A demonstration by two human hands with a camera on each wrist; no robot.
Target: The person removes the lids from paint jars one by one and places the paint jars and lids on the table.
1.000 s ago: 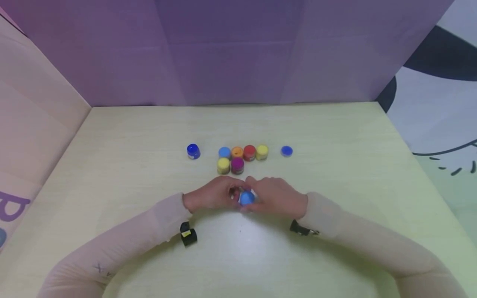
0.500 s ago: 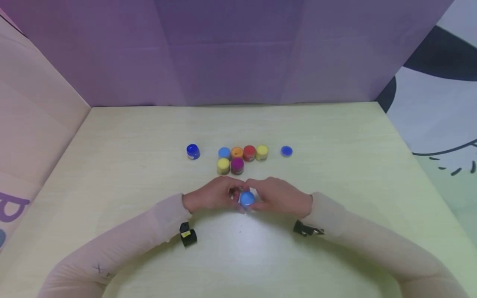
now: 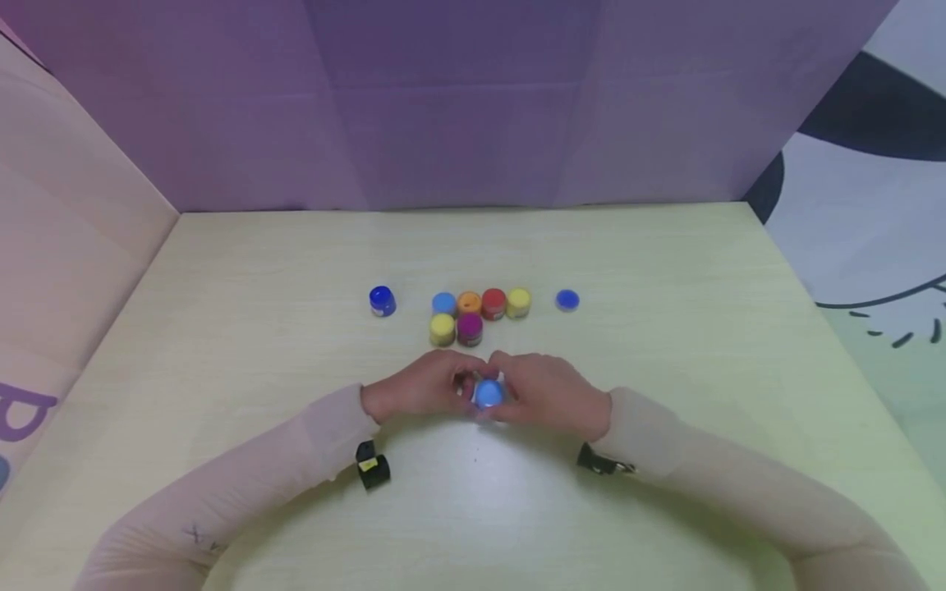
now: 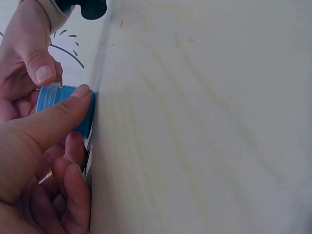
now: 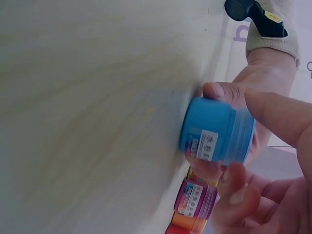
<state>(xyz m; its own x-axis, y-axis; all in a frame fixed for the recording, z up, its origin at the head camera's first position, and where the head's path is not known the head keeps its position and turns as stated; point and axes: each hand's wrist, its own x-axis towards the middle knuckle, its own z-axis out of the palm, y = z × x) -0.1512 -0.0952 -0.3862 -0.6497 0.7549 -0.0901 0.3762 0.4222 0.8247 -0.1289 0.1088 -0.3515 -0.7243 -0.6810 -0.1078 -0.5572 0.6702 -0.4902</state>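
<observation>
A light blue paint jar point(image 3: 489, 394) with a ribbed lid point(image 5: 241, 136) stands on the table between my two hands. My left hand point(image 3: 424, 384) grips the jar's body, thumb on one side and fingers on the other, as the left wrist view shows. My right hand point(image 3: 553, 392) has its thumb and fingertips around the lid, pinching it from both sides. A label point(image 5: 202, 144) on the jar's side faces the right wrist camera.
Just beyond my hands sit two rows of paint jars, among them a purple jar point(image 3: 470, 328), a yellow jar point(image 3: 443, 329) and a red jar point(image 3: 493, 303). A dark blue jar point(image 3: 382, 301) stands apart on the left. To the right lies a blue lid point(image 3: 567, 300).
My right hand shifted slightly right and its fingers loosened half a second ago; now they are back around the lid. The left hand and the jar have stayed in place.
</observation>
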